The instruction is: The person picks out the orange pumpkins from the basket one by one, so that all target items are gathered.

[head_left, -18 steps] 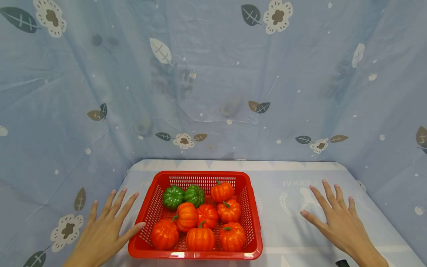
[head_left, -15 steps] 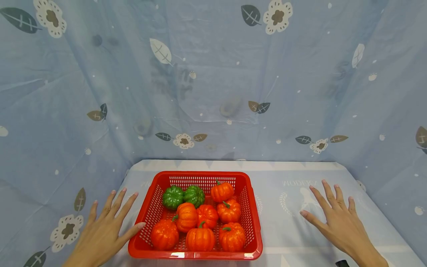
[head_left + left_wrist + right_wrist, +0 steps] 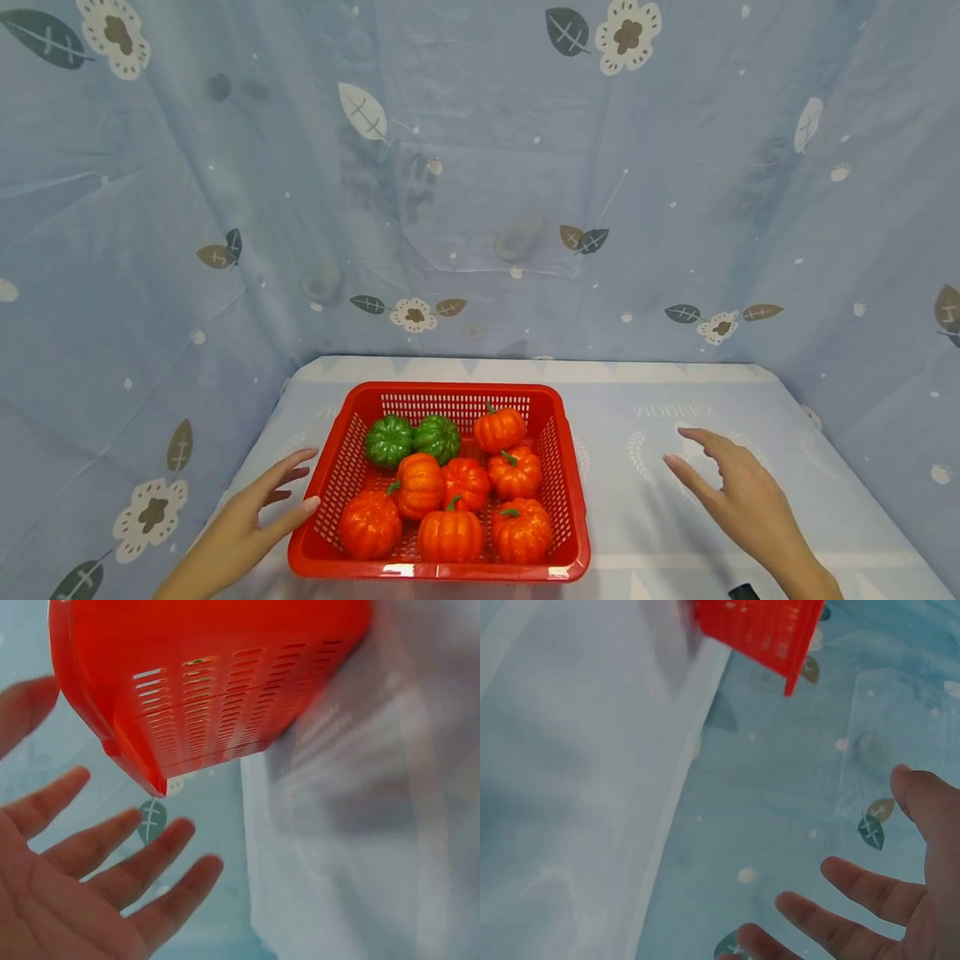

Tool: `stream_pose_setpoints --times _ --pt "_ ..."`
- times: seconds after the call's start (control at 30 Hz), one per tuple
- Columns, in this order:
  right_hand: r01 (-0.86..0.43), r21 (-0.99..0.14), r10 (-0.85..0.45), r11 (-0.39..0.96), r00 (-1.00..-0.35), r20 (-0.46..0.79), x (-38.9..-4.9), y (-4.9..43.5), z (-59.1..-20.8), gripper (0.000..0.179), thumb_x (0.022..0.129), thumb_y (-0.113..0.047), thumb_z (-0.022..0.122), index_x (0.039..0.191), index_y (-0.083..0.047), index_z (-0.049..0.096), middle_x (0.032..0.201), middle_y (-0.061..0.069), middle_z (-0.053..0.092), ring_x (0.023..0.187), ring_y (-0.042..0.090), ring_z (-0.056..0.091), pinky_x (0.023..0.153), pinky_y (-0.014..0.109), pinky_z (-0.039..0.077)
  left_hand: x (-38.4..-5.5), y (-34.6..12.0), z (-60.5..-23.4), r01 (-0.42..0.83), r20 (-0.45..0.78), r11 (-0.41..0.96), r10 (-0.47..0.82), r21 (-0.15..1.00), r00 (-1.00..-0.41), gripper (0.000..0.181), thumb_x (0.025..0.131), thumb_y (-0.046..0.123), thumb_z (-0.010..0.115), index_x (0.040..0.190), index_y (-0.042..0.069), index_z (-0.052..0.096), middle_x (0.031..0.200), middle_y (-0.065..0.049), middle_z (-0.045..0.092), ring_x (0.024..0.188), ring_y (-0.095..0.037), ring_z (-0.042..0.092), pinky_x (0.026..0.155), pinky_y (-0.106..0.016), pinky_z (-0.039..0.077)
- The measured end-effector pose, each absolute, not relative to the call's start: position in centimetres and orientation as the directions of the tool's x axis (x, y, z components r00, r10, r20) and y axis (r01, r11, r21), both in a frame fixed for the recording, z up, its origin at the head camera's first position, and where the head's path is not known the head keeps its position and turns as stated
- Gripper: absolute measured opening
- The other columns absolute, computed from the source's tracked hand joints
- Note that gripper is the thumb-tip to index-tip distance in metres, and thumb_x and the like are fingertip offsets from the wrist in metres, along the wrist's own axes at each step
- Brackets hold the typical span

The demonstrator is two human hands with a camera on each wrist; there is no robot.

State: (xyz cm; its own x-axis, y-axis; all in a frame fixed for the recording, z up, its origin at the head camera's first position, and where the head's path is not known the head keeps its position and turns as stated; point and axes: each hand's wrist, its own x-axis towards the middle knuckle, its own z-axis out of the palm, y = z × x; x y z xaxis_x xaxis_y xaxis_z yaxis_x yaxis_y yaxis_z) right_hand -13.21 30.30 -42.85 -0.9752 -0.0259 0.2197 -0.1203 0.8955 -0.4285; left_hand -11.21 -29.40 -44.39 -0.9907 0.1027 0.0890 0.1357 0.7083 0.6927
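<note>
A red plastic basket [image 3: 438, 572] stands on the table, left of the middle. Inside it lie several orange pumpkins [image 3: 450, 536] and two green ones, the nearer-to-centre green pumpkin [image 3: 437, 440] beside its twin at the back left. My left hand [image 3: 243, 521] is beside the basket's left wall, thumb tip right at the rim, fingers spread and holding nothing; the left wrist view shows the basket wall [image 3: 225, 697] just past the fingertips. Well to the right of the basket, my right hand [image 3: 750, 500] hovers over the table with relaxed, parted fingers and nothing in them.
The table [image 3: 622, 467] has a pale printed cover. Blue floral curtains [image 3: 480, 192] enclose it at the back and both sides. A small black object [image 3: 742, 592] shows by the right wrist at the bottom edge.
Both hands have turned from palm-down with spread fingers to a more sideways pose, palms facing inward. The left fingers now point toward the basket. The basket and pumpkins stay in place.
</note>
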Motion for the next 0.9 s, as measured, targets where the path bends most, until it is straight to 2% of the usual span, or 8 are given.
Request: stream_pose_setpoints --times 0.07,0.13,0.33,0.53,0.67,0.9 --pt "-0.127 -0.448 -0.025 0.885 -0.973 0.228 -13.4 29.5 -42.8 0.064 0.097 -0.059 0.063 0.142 -0.014 0.061 0.135 0.019 0.062 0.109 0.037 0.064 0.081 0.058 0.055 -11.4 -29.4 -44.6 0.077 0.026 0.652 0.089 0.754 -0.996 0.068 0.097 0.042 0.071 0.155 0.020 0.043 0.150 -0.016 0.051 0.125 -0.037 0.060 0.087 -0.034 0.059" --pt "-0.135 -0.457 -0.028 0.879 -0.972 0.235 -13.7 28.7 -42.8 0.063 0.096 -0.060 0.064 0.140 -0.015 0.062 0.132 0.017 0.065 0.103 0.032 0.066 0.077 0.051 0.058 -11.5 -29.5 -44.8 0.028 -0.024 0.596 0.079 0.802 -0.997 0.070 0.096 0.040 0.074 0.155 0.019 0.043 0.152 -0.016 0.050 0.125 -0.037 0.059 0.087 -0.029 0.058" --pt "-0.169 -0.481 -0.060 0.860 -0.970 0.234 -14.3 26.6 -42.9 0.063 0.094 -0.063 0.065 0.135 -0.015 0.066 0.126 0.009 0.069 0.099 0.024 0.066 0.076 0.045 0.060 -12.0 -29.7 -45.8 -0.061 -0.131 0.472 0.118 0.880 -0.984 0.071 0.095 0.030 0.076 0.156 0.017 0.041 0.157 -0.019 0.041 0.127 -0.039 0.057 0.091 -0.044 0.059" --pt "-0.211 -0.506 -0.104 0.836 -0.967 0.231 -14.7 24.8 -42.9 0.062 0.092 -0.065 0.064 0.133 -0.019 0.068 0.127 0.002 0.069 0.100 0.020 0.065 0.077 0.041 0.059 -12.7 -30.0 -46.6 -0.117 -0.201 0.384 0.187 0.916 -0.962 0.070 0.096 0.025 0.075 0.157 0.015 0.041 0.157 -0.026 0.037 0.126 -0.039 0.057 0.089 -0.043 0.060" --pt "-0.234 -0.514 -0.128 0.825 -0.964 0.233 -15.1 23.7 -42.8 0.061 0.092 -0.066 0.064 0.132 -0.020 0.068 0.125 0.000 0.070 0.100 0.019 0.065 0.077 0.038 0.058 -13.1 -30.1 -46.7 -0.117 -0.206 0.354 0.225 0.928 -0.952 0.074 0.095 0.023 0.075 0.158 0.015 0.037 0.159 -0.025 0.034 0.130 -0.040 0.054 0.092 -0.041 0.059" --pt "-0.279 -0.561 -0.182 0.779 -0.958 0.223 -15.7 22.3 -42.2 0.059 0.091 -0.066 0.065 0.131 -0.022 0.069 0.123 -0.005 0.070 0.099 0.014 0.063 0.077 0.036 0.058 -13.4 -30.9 -46.5 -0.048 -0.175 0.325 0.373 0.944 -0.911 0.077 0.097 0.012 0.071 0.161 0.011 0.028 0.162 -0.027 0.024 0.134 -0.045 0.048 0.094 -0.027 0.054"
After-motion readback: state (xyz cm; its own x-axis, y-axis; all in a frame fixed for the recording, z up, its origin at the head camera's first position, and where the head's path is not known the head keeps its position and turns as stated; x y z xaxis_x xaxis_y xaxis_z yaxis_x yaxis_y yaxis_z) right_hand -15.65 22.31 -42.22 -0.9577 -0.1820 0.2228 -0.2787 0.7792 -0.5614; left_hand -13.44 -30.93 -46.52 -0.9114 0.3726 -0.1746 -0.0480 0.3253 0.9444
